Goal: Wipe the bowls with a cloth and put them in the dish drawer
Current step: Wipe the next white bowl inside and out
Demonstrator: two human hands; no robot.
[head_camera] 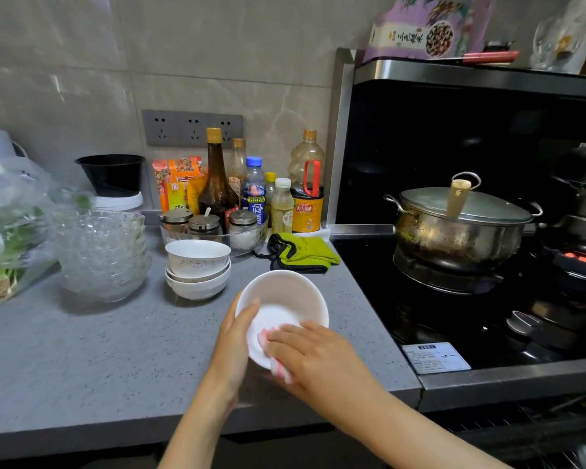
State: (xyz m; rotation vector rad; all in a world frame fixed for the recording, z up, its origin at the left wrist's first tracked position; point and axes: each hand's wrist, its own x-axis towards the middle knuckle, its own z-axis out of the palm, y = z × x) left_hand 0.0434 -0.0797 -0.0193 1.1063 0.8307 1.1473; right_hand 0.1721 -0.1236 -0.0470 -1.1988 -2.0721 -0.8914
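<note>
- The bowl point(281, 313) is white, held tilted above the front edge of the counter point(99, 350), its open side facing up and toward the camera.
- The left hand point(232, 343) grips it by the left rim, thumb over the edge and inside, the other fingers hidden behind the wall.
- The right hand point(313, 355) presses a pink-and-white cloth point(278, 363) into the bowl's lower inside; its fingers lie flat and bent over the cloth, pinning it to the surface, and the cloth's tail hangs out over the near rim.
- Judged from this, the step in hand is the wiping of this bowl, on its inner face.
- Behind it on the counter stands a stack of white bowls point(198, 269), three as far as I can tell, apparently still waiting.
- To their left is a stack of glass bowls point(102, 252), and beside that a plastic bag of greens point(11, 231).
- To the right a green mitt point(301, 253) lies by the stove, where a steel pot point(460, 225) sits.
- No dish drawer can be made out; a dark rack at the lower right is too dim to identify.
- Next, the bowl probably wants turning in the left hand so the cloth reaches the rest of the rim and outside, then stowing.
</note>
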